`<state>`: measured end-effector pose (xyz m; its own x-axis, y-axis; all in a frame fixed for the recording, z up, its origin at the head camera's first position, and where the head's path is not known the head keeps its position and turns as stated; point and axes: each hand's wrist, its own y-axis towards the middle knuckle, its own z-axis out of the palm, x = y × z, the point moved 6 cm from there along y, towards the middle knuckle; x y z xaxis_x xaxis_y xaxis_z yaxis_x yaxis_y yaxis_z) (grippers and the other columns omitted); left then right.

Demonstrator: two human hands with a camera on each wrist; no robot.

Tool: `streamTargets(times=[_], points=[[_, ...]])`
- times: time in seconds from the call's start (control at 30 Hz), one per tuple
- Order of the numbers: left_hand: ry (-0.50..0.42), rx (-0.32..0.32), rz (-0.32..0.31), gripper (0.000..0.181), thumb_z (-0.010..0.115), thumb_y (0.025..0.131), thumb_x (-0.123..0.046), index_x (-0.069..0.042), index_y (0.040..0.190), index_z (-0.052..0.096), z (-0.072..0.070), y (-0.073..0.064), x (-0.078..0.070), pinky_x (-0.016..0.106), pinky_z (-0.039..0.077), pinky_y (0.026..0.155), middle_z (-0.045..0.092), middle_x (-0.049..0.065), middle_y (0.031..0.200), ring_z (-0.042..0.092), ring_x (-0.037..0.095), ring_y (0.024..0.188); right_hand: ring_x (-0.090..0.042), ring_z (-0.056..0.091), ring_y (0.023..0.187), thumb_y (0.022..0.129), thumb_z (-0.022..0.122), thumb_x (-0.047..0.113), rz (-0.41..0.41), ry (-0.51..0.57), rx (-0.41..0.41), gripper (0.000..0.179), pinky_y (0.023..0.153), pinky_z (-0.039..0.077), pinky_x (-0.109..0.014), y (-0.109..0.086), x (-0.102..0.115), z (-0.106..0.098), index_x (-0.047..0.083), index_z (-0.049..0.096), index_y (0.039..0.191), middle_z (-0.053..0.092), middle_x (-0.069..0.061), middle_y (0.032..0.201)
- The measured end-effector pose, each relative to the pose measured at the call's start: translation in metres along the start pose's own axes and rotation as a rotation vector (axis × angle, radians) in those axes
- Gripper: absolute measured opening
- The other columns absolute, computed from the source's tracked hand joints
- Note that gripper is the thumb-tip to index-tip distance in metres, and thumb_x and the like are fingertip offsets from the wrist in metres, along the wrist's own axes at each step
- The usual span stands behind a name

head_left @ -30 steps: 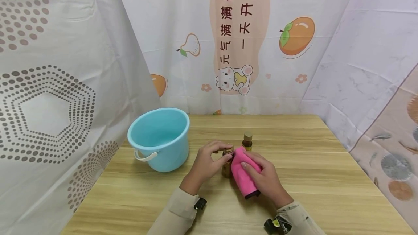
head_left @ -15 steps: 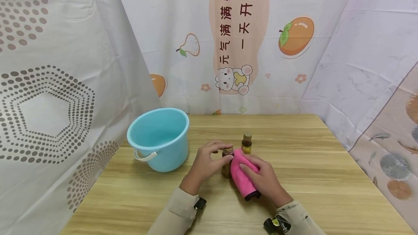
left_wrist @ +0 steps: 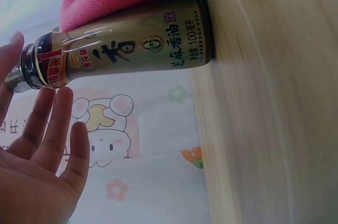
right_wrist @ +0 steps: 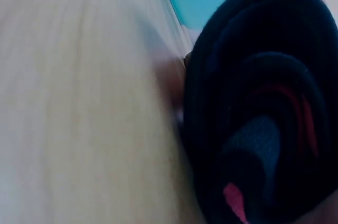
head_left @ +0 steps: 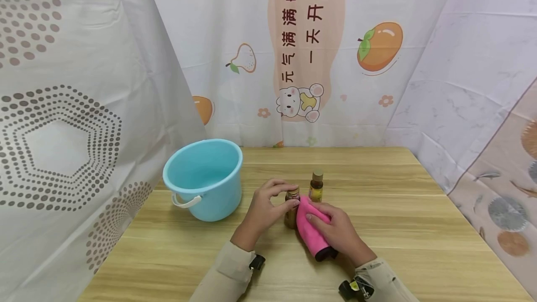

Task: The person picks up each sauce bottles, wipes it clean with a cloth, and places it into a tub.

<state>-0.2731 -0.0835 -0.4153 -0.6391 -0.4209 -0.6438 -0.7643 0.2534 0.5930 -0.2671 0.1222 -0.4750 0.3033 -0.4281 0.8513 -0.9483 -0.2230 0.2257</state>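
Observation:
A small sesame oil bottle (head_left: 290, 219) stands upright on the wooden table, its label plain in the left wrist view. My left hand (head_left: 265, 211) pinches it at the neck and cap between thumb and forefinger; the other fingers are spread beside it. A pink cloth (head_left: 309, 233) with a dark edge is bunched in my right hand (head_left: 339, 228), which holds it against the bottle's right side. In the right wrist view the rolled dark edge (right_wrist: 264, 18) fills much of the picture and hides the right fingers. Behind the cloth stands a second brown bottle (head_left: 316, 189) with a yellow label.
A light blue bucket (head_left: 226, 202) with a white handle (head_left: 187, 201) stands at the left of the table (head_left: 402, 227). Printed curtains (head_left: 251, 22) hang behind the table and at both sides.
My right hand and the pink cloth have slid slightly down along the sesame oil bottle, toward me. More of the second bottle shows. My left hand keeps its place on the neck.

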Motion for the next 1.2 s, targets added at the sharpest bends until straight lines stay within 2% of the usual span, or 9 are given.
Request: streamTargets(times=[0.2,0.3,0.43,0.53,0.73,0.9,1.2], points=[[-0.001,-0.007,0.004,0.034,0.084,0.089,-0.031,-0.023,0.122,0.078,0.0,0.001,0.0,0.039,0.057,0.095,0.067,-0.011,0.122,0.064,0.01,0.117,-0.009,0.066,0.085,0.094,0.078,0.032,0.011,-0.044,0.006,0.037,0.071,0.055,-0.024,0.001,-0.003,0.002,0.026,0.074,0.131,0.075,-0.001,0.12],[-0.005,-0.001,0.006,0.033,0.083,0.089,-0.03,-0.023,0.121,0.078,0.0,0.001,0.001,0.044,0.058,0.094,0.067,-0.012,0.121,0.065,0.009,0.116,-0.009,0.066,0.087,0.094,0.078,0.031,0.021,-0.055,0.003,0.037,0.072,0.054,-0.024,0.001,-0.004,0.002,0.026,0.074,0.131,0.075,-0.001,0.122],[-0.004,-0.006,0.013,0.032,0.082,0.091,-0.03,-0.026,0.122,0.077,0.001,0.001,0.0,0.049,0.059,0.09,0.068,-0.012,0.121,0.066,0.008,0.113,-0.01,0.067,0.091,0.095,0.078,0.033,0.028,-0.036,-0.004,0.038,0.076,0.056,-0.024,0.0,-0.003,0.002,0.029,0.073,0.132,0.073,0.0,0.127],[0.003,-0.009,0.015,0.031,0.081,0.092,-0.029,-0.028,0.123,0.077,0.0,0.001,-0.001,0.044,0.059,0.088,0.07,-0.011,0.121,0.066,0.008,0.111,-0.011,0.068,0.094,0.095,0.077,0.035,0.025,-0.014,-0.02,0.038,0.078,0.056,-0.024,-0.001,-0.002,0.0,0.031,0.071,0.133,0.071,0.0,0.131],[0.009,0.005,0.001,0.03,0.079,0.093,-0.031,-0.027,0.123,0.077,0.001,0.0,0.0,0.037,0.059,0.088,0.07,-0.013,0.121,0.066,0.007,0.111,-0.012,0.069,0.099,0.095,0.077,0.038,-0.019,0.016,-0.078,0.039,0.081,0.058,-0.025,-0.003,0.003,-0.004,0.031,0.072,0.133,0.071,0.002,0.131],[0.015,0.011,0.016,0.029,0.079,0.094,-0.03,-0.024,0.122,0.078,0.002,0.001,-0.001,0.033,0.059,0.087,0.071,-0.012,0.12,0.067,0.007,0.11,-0.013,0.07,0.109,0.095,0.077,0.034,-0.071,0.062,-0.125,0.036,0.086,0.059,-0.025,-0.004,0.007,-0.007,0.031,0.072,0.131,0.07,0.003,0.134],[-0.017,0.021,0.025,0.028,0.078,0.095,-0.027,-0.024,0.123,0.076,0.002,0.002,-0.002,0.041,0.061,0.09,0.071,-0.011,0.123,0.067,0.008,0.112,-0.012,0.069,0.111,0.098,0.074,0.027,-0.154,0.142,-0.174,0.037,0.085,0.06,-0.025,-0.005,0.012,-0.01,0.031,0.07,0.134,0.069,0.003,0.135]])
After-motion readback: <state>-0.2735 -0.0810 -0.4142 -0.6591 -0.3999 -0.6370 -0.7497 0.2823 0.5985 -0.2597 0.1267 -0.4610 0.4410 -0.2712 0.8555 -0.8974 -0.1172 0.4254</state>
